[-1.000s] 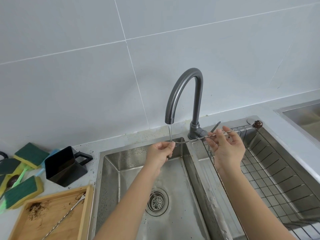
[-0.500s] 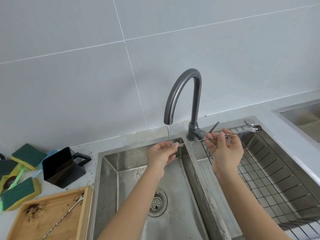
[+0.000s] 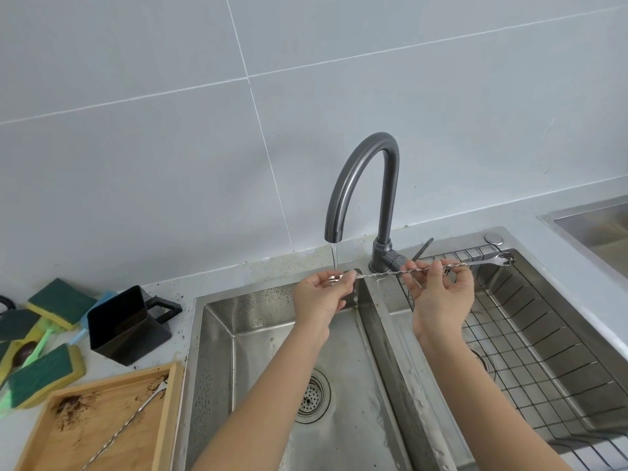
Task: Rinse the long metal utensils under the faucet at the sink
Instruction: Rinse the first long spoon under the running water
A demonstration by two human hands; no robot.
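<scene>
The brown clump on the spoon end (image 3: 505, 259) of the bar spoon (image 3: 384, 274) is gone. The left hand (image 3: 321, 295) now holds its other end under the stream.

Bar spoon (image 3: 380, 274) left end is hidden inside left hand (image 3: 321, 297); second utensil (image 3: 125, 426) and wooden tray (image 3: 163, 402) are cut off by bottom edge

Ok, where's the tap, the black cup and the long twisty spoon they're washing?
Tap (image 3: 360, 164): head view, on the curved top of its spout.
Black cup (image 3: 122, 329): head view, on its dark inside.
Long twisty spoon (image 3: 384, 274): head view, on the twisted shaft between both hands.
</scene>
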